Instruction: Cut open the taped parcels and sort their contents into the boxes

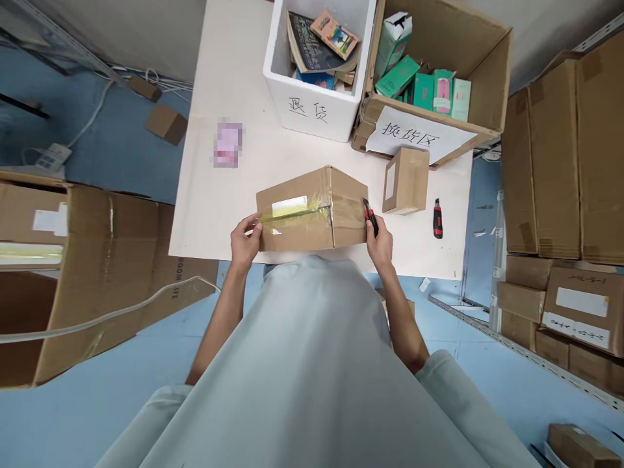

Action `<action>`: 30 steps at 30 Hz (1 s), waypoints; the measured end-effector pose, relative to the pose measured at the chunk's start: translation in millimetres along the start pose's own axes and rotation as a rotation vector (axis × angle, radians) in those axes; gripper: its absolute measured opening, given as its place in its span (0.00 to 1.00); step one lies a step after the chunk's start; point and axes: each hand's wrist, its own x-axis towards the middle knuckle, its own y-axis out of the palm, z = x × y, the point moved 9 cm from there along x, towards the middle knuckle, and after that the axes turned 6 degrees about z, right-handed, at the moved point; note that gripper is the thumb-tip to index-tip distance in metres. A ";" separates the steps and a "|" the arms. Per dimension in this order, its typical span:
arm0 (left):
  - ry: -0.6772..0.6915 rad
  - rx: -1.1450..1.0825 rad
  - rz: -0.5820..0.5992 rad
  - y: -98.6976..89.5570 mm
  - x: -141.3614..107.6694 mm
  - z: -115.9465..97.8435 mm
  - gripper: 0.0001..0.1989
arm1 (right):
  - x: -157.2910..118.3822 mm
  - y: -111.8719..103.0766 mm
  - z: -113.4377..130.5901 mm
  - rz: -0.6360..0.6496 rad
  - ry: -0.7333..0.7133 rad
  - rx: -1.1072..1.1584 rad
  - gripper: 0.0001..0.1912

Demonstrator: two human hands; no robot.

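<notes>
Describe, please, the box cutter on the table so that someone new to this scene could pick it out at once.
On the pale table, find the open carton with the handwritten sign. In front of it stands a small box, and to the right of that lies the red-and-black cutter. Unlike the similar knife in the right hand, this one lies loose.

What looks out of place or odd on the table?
A pinkish item at the table's left is pixelated, so unidentifiable. Also, a loose cutter lies at right while the right hand holds another cutter.
</notes>
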 end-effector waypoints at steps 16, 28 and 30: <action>0.007 -0.097 0.080 34.8 -3.2 -27.2 0.25 | 12.7 -4.4 -47.9 0.055 0.142 -0.052 0.27; 0.008 0.071 0.098 36.7 -7.8 -51.7 0.20 | -3.8 25.5 -66.7 -0.008 0.156 0.218 0.21; 0.041 0.142 0.101 32.9 -10.4 -57.9 0.21 | -7.0 30.7 -67.6 -0.018 0.171 0.263 0.19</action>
